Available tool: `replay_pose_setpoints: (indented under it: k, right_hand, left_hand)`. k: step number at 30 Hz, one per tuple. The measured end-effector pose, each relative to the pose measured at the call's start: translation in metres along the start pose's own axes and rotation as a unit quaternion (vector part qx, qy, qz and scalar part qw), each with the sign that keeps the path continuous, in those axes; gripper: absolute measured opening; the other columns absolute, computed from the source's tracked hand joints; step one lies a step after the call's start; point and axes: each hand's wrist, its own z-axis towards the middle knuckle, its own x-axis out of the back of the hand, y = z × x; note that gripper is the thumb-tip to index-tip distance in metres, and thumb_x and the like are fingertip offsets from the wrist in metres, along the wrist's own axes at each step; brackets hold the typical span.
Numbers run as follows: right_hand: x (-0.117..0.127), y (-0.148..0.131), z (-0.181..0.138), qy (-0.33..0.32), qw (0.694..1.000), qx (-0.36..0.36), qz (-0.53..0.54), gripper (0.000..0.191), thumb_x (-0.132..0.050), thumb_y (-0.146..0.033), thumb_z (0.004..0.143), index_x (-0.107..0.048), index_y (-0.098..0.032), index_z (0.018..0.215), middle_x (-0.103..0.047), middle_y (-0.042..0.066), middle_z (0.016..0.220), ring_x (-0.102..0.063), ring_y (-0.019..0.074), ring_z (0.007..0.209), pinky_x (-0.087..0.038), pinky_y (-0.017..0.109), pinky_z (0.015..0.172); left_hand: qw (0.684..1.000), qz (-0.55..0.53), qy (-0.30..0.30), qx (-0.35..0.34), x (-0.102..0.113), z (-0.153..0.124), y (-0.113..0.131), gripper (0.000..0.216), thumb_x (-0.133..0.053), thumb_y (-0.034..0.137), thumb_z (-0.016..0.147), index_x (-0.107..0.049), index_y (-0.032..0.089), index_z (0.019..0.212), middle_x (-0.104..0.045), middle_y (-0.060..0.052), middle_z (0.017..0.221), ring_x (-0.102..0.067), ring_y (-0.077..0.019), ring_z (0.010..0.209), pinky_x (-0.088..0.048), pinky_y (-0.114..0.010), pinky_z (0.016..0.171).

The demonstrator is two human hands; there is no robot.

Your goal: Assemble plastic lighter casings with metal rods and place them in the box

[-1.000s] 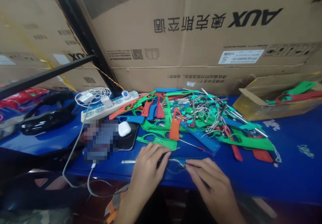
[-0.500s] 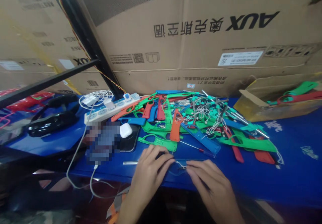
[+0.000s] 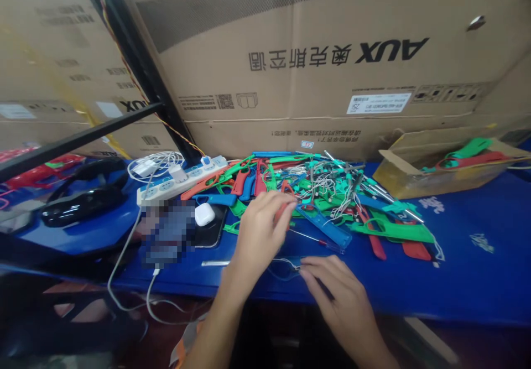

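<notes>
My left hand (image 3: 261,228) reaches forward over the heap of coloured plastic parts (image 3: 315,203), fingers curled over an orange piece (image 3: 284,206); whether it grips it is hidden. My right hand (image 3: 336,291) rests near the front edge of the blue table (image 3: 456,280), its fingertips pinching a thin wire spring (image 3: 286,262) that lies on a blue plastic piece (image 3: 290,266). A thin metal rod (image 3: 214,263) lies to the left of that piece.
A white power strip (image 3: 182,178) with chargers, a white earbud case (image 3: 204,214) on a dark phone, and black headphones (image 3: 83,197) sit at the left. An open cardboard box (image 3: 440,167) with more parts stands at the right. Big AUX cartons (image 3: 332,65) form the back wall.
My left hand lifted off the blue piece at the table's front and moved forward to the orange part in the heap. The right hand stayed on the wire spring.
</notes>
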Motion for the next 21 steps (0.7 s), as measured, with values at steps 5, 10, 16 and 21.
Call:
replay_pose_setpoints:
  k: [5,10,16,21]
  right_hand:
    - [0.001,0.000,0.001,0.010,1.000,0.012,0.001,0.020,-0.055,-0.025,0.104,-0.073,-0.024,0.098,-0.078,0.004,0.101,-0.072,0.0198,0.091,-0.057,0.034,0.085]
    - [0.001,-0.001,0.002,0.012,1.000,0.013,0.002,0.020,-0.054,-0.024,0.104,-0.073,-0.024,0.097,-0.078,0.003,0.101,-0.071,0.0202,0.092,-0.056,0.034,0.085]
    - [0.001,-0.001,0.001,0.012,1.000,0.005,0.015,0.017,-0.057,-0.023,0.103,-0.073,-0.025,0.097,-0.078,0.002,0.102,-0.071,0.0188,0.092,-0.056,0.033,0.085]
    - [-0.001,-0.002,0.003,0.025,0.999,0.019,0.011,0.016,-0.059,-0.025,0.103,-0.073,-0.025,0.096,-0.078,0.002,0.099,-0.071,0.0195,0.088,-0.057,0.033,0.080]
  left_hand:
    - [0.992,0.087,-0.094,-0.006,-0.032,0.054,-0.003,0.017,-0.056,0.022,0.104,-0.072,0.018,0.108,-0.074,-0.007,0.109,-0.068,-0.0249,0.107,-0.055,-0.038,0.092]
    - [0.976,0.131,-0.174,-0.024,-0.044,0.087,-0.013,0.022,-0.056,0.011,0.101,-0.072,0.020,0.114,-0.073,-0.007,0.120,-0.066,-0.0255,0.115,-0.053,-0.037,0.098]
    - [0.958,0.186,-0.211,0.058,-0.033,0.120,-0.057,0.033,-0.064,0.035,0.101,-0.063,0.018,0.129,-0.065,-0.011,0.131,-0.067,-0.0247,0.111,-0.059,-0.046,0.094]
    - [0.943,0.204,-0.253,0.069,-0.044,0.123,-0.073,0.034,-0.065,0.035,0.101,-0.062,0.018,0.131,-0.064,-0.011,0.133,-0.067,-0.0249,0.111,-0.059,-0.046,0.093]
